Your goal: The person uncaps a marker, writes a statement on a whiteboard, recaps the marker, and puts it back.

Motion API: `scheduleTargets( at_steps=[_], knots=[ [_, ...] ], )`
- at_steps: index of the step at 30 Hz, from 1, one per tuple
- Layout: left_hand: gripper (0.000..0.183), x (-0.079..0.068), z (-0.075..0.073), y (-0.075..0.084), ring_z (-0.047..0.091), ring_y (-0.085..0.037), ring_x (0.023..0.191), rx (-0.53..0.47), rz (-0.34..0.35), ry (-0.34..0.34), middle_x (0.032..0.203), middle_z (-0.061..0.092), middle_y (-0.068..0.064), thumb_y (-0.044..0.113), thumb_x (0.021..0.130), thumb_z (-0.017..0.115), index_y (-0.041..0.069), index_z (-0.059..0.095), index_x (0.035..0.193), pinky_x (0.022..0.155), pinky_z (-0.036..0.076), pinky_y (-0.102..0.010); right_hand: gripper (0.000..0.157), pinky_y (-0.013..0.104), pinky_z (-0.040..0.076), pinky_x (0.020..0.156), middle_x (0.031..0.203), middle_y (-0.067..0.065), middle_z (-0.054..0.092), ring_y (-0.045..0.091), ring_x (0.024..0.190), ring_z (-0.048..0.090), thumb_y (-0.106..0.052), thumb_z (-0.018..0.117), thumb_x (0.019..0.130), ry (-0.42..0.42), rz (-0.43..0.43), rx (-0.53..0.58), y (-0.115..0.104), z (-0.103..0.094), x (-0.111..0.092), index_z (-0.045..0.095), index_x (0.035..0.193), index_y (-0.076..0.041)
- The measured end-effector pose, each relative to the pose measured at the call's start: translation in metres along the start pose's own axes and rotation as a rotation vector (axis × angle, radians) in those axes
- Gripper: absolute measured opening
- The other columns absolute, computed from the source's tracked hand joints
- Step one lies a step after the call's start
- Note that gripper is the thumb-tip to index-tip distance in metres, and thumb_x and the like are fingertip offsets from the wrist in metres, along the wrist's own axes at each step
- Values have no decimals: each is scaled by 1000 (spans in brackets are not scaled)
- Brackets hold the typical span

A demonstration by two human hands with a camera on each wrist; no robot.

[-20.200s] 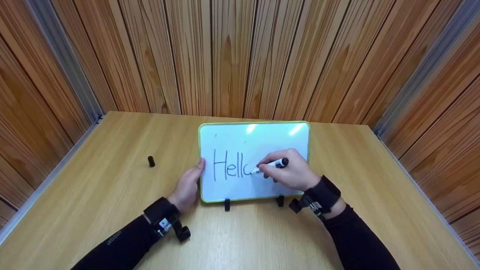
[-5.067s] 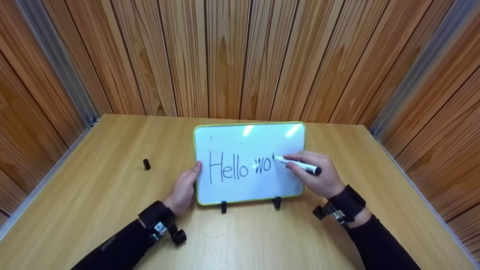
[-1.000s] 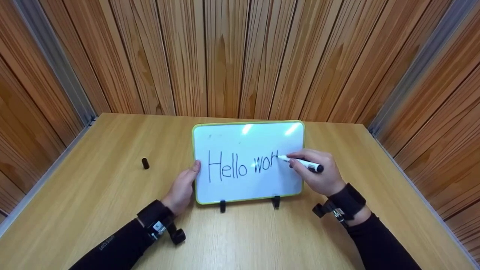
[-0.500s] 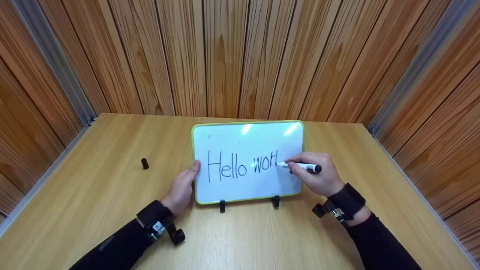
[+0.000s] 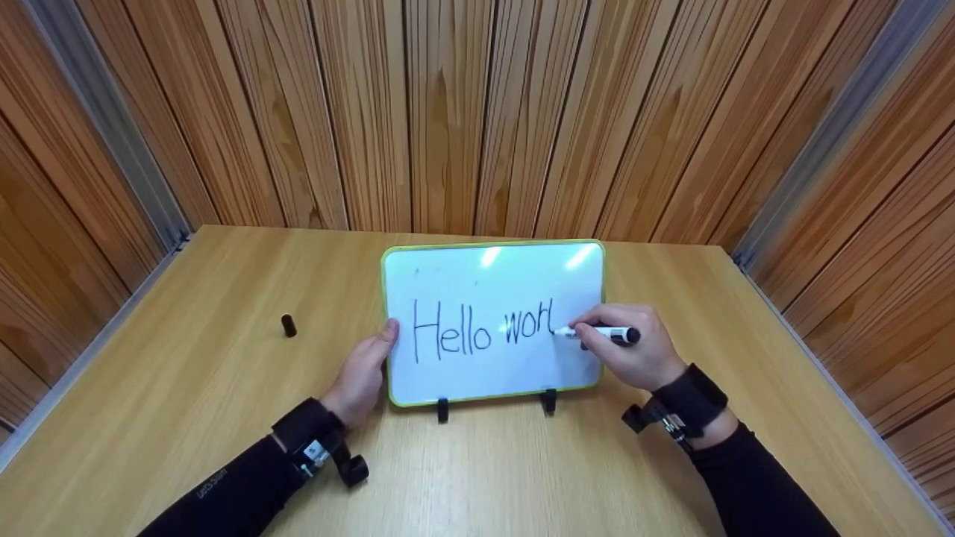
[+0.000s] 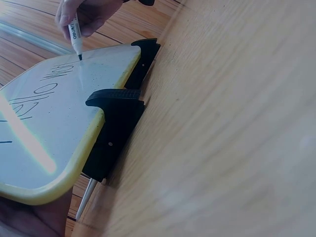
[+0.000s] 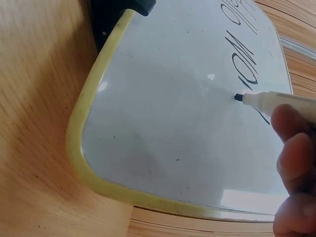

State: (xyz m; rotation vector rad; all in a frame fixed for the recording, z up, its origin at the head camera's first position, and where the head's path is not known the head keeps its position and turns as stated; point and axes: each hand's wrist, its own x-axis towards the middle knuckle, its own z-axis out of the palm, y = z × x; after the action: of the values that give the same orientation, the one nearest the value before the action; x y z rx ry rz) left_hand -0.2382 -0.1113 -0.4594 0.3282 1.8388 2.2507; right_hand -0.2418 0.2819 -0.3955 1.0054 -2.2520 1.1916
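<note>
A whiteboard point(image 5: 477, 380) with a yellow-green rim leans back on a black stand point(image 6: 116, 133). "Hello worl" is written across it in dark ink. My left hand point(image 5: 363, 377) grips its left edge, thumb at the front and fingers hidden behind. Between thumb and fingers, my right hand point(image 5: 634, 350) pinches a white marker point(image 5: 606, 333) with a black end. The marker's dark tip point(image 7: 239, 98) is at the board's surface, at the foot of the last letter "l". In the left wrist view, the right hand appears beyond the board's lettering.
A black marker cap point(image 5: 289, 326) lies on the wooden table point(image 5: 224, 298) left of the board. Two black stand feet point(image 5: 443, 411) jut out under the board's lower edge. A wood-panelled wall point(image 5: 448, 112) rises behind the table, with more panels at both sides.
Since the oldest frame, "worl" has appeared after "Hello". Over the last second, the marker tip has moved down, drawing the "l" with a small hook at its foot. The left hand stays put.
</note>
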Motion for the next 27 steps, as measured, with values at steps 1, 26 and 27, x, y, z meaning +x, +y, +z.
scheduleTargets(
  at_steps=[1, 26, 27],
  knots=[
    [67, 0, 0, 0, 65, -27, 135, -3, -2, 1, 143, 74, -15, 55, 121, 36, 4, 57, 159, 117, 43, -41, 14, 20, 59, 67, 84, 6, 79, 15, 69, 70, 7, 76, 101, 2, 0, -6, 0, 0, 0, 85, 100, -4],
    [66, 0, -1, -1, 61, -28, 141, 9, 10, -15, 148, 71, -14, 54, 121, 33, 7, 53, 162, 121, 39, -44, 19, 18, 48, 57, 75, 1, 73, 14, 60, 60, 12, 71, 96, 179, -114, -76, 8, -4, 1, 82, 92, -3],
    [66, -1, -1, -1, 61, -28, 140, 11, 8, -15, 148, 71, -14, 54, 121, 33, 7, 54, 162, 121, 40, -45, 18, 18, 48, 57, 75, 1, 73, 14, 60, 61, 11, 72, 96, 180, -112, -81, 7, -5, 1, 82, 92, -3]
  ],
)
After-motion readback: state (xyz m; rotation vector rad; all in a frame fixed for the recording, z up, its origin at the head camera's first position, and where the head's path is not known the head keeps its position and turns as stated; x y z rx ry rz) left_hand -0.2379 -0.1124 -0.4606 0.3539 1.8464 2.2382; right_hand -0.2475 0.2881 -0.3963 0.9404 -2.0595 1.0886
